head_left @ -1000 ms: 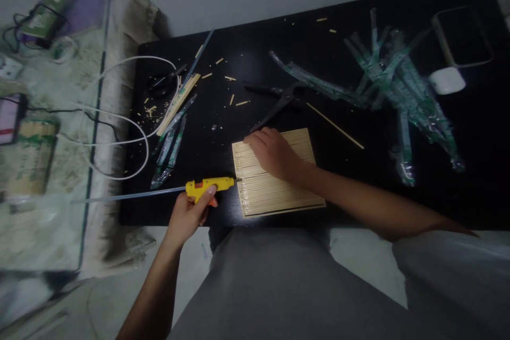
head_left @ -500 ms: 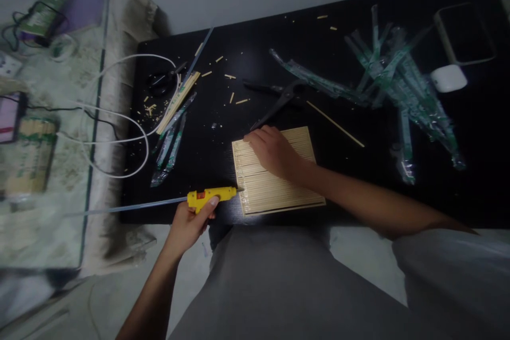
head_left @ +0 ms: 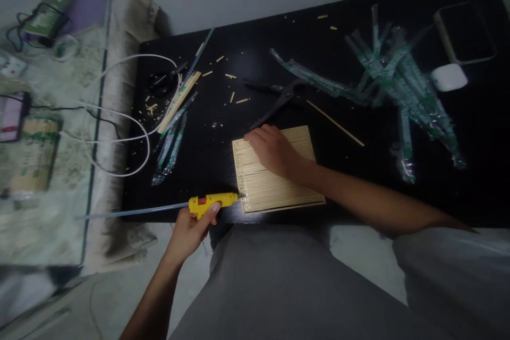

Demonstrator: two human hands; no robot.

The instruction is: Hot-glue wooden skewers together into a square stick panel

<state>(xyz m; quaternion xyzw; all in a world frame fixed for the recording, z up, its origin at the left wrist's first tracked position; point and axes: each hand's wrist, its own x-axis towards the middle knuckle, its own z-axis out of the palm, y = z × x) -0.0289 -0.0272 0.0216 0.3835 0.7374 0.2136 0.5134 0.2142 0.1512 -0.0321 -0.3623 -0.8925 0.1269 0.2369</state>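
Observation:
My left hand [head_left: 190, 232] is wrapped round the grip of a yellow hot glue gun [head_left: 213, 202]. A long clear glue stick [head_left: 155, 209] runs out of its back end to the left. The gun's nozzle meets the left edge of a square panel of bamboo sticks [head_left: 274, 189], near its lower left corner. Shiny glue shows along that edge. On the panel's upper left part lies my right hand [head_left: 274, 150], fingers together and bent, holding it against the black table [head_left: 215, 159]. The underside of the right fingers is hidden.
Black-handled pliers [head_left: 281, 98] lie just beyond the panel, with a loose stick [head_left: 335, 123] to their right. Scissors [head_left: 163, 82], a stick bundle [head_left: 179, 102] and a white cable [head_left: 148, 143] are at left. Plastic wrappers [head_left: 414, 90], a phone [head_left: 465, 33] and a white case [head_left: 449, 78] lie right.
The glue gun and my left hand have shifted slightly down and to the right along the panel's left edge. My right hand stays in place on the panel.

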